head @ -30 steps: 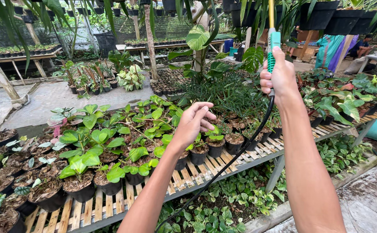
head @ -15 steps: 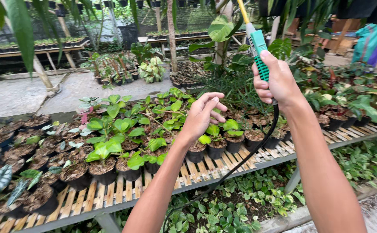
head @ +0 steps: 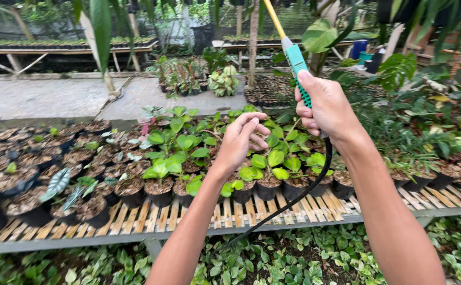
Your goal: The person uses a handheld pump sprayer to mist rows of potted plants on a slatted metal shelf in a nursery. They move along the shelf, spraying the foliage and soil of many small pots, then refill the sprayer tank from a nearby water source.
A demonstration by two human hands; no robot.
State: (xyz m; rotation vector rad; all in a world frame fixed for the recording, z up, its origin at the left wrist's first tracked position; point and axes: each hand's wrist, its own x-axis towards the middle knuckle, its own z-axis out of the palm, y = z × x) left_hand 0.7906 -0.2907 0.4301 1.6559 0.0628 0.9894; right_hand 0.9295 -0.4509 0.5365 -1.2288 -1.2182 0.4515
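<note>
A spray wand (head: pixel 295 59) with a teal grip and a yellow tube is held upright in the right hand (head: pixel 325 108), whose fingers are wrapped tightly around the grip; the tube runs up and out of view at the top. A black hose (head: pixel 299 198) is seen hanging from the bottom of the grip, curving down and to the left across the near edge of a slatted bench (head: pixel 151 219) and ending among low leafy ground plants (head: pixel 288 258) beneath it. The left hand (head: pixel 241 140) is held empty above the bench, fingers loosely curled and parted, touching nothing, just left of the right hand. Directly below and around it, small black pots (head: pixel 162 192) of bright green seedlings are set in rows on the bench. To the left, further pots filled mostly with bare soil (head: pixel 24 203) are ranged, one with a striped dark leaf (head: pixel 56 184). To the right, larger dark-leaved plants (head: pixel 431 132) are placed. Farther off, a concrete path (head: pixel 45 97), a cluster of potted plants (head: pixel 209 79) and a second long bench (head: pixel 56 50) are visible.
</note>
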